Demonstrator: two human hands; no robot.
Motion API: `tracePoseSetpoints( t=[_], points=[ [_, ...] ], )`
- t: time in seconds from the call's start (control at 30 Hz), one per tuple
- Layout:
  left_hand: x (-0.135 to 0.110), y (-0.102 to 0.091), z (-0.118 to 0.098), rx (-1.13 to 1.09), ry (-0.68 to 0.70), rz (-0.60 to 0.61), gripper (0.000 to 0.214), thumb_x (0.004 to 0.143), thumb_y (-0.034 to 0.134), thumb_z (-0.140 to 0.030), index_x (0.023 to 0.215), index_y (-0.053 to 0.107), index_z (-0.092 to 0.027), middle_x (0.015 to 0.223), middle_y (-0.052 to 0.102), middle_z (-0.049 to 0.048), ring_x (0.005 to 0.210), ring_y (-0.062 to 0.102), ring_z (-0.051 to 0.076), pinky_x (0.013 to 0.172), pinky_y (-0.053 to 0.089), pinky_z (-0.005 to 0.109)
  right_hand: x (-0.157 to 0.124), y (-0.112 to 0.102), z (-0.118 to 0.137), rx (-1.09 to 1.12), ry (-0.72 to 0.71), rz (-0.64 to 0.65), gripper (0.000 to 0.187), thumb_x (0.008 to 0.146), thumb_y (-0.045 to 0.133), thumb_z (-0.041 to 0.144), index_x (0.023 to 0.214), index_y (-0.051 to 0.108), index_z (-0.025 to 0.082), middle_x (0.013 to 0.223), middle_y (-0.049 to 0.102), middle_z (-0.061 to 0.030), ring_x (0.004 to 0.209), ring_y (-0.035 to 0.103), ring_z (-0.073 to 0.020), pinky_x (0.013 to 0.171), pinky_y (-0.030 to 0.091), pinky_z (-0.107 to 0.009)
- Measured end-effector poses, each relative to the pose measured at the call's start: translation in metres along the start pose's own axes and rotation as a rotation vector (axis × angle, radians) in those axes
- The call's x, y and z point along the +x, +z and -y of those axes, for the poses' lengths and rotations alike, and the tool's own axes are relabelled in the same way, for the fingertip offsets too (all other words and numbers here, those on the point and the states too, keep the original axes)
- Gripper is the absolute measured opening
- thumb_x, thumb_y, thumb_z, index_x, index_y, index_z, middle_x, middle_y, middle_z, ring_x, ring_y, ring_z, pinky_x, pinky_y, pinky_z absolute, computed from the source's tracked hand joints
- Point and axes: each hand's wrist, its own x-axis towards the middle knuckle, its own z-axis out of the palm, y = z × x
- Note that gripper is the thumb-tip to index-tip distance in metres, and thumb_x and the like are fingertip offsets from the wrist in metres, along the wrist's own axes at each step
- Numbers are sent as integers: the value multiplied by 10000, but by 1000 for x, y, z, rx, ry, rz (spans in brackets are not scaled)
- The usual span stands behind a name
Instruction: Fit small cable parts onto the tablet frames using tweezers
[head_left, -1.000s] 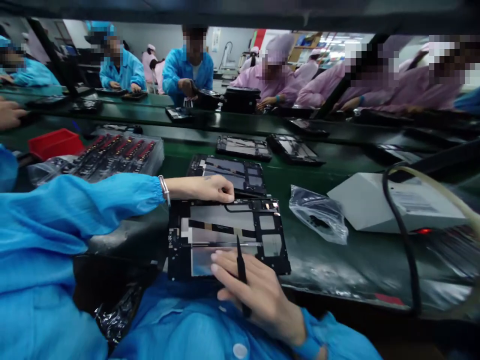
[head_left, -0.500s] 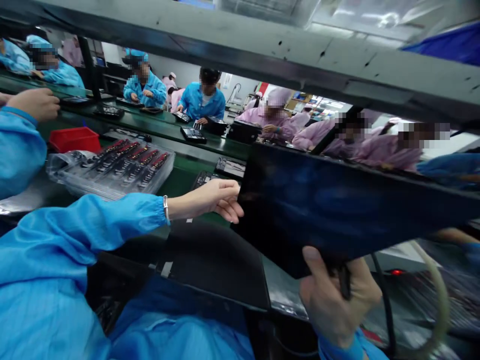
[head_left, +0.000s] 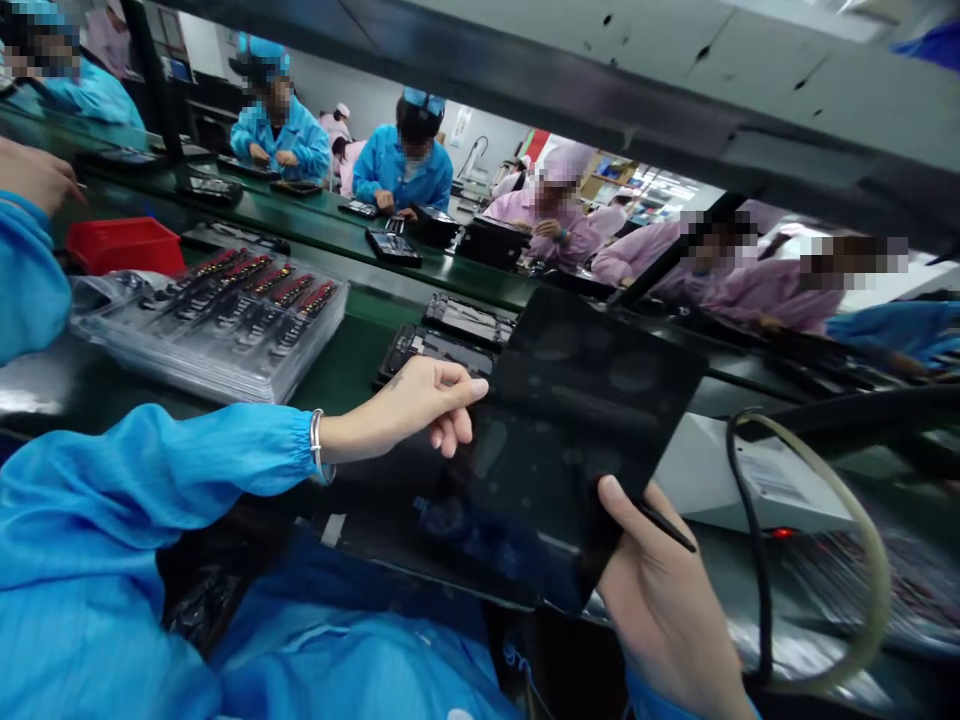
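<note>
A black glass tablet panel (head_left: 555, 450) is held tilted above the person's lap, between both hands. The right hand (head_left: 664, 600) pinches the panel's near right edge, with the thumb on the front and a thin black tool (head_left: 666, 527) lying between the fingers. The left hand (head_left: 420, 405), coming out of a blue smock sleeve (head_left: 150, 480), grips the left edge with curled fingers. Just beyond, dark device frames (head_left: 442, 350) lie on the green counter (head_left: 337, 308). To the left sits a clear tray of black parts with red strips (head_left: 210, 325), with a red bin (head_left: 124, 245) behind it. To the right are a white box (head_left: 750, 480) and a looping black cable (head_left: 742, 540). At far left, a co-worker's hand (head_left: 34, 175) shows, and more workers in blue and pink smocks (head_left: 405, 165) sit along the far counter.
</note>
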Motion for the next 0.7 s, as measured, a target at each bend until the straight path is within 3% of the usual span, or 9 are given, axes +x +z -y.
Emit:
tracePoseSetpoints(
  t=[0.1,0.27,0.43,0.7],
  points=[
    [1,-2,2,-41,-114,-48,355,991,575,-312,691,493,-139,576,662,15,404,591,64,387,401,120,7,0,-5,-65,17,97,350,780,812,358,1112,722,295,1115,763,-10,1106,711,-257,1026,574,-449],
    [2,-6,6,-44,-219,-97,351,1012,543,-274,694,483,-138,575,654,16,398,576,53,391,372,112,13,0,-13,-132,-107,363,277,935,647,310,1201,717,280,1092,778,-22,1041,741,-259,1061,542,-497],
    [4,-8,12,-37,-248,-107,353,1008,555,-276,692,486,-136,575,653,18,399,572,51,394,369,115,13,-1,-18,-129,-38,346,313,951,623,312,1253,699,278,1120,772,-27,1078,728,-264,1079,524,-497],
    [4,-9,15,-38,-226,-82,346,1018,538,-281,709,475,-138,588,658,15,411,588,53,398,390,109,14,1,-17,-117,23,257,286,859,733,366,1123,740,255,1077,778,-28,977,753,-260,1021,570,-476]
  ],
)
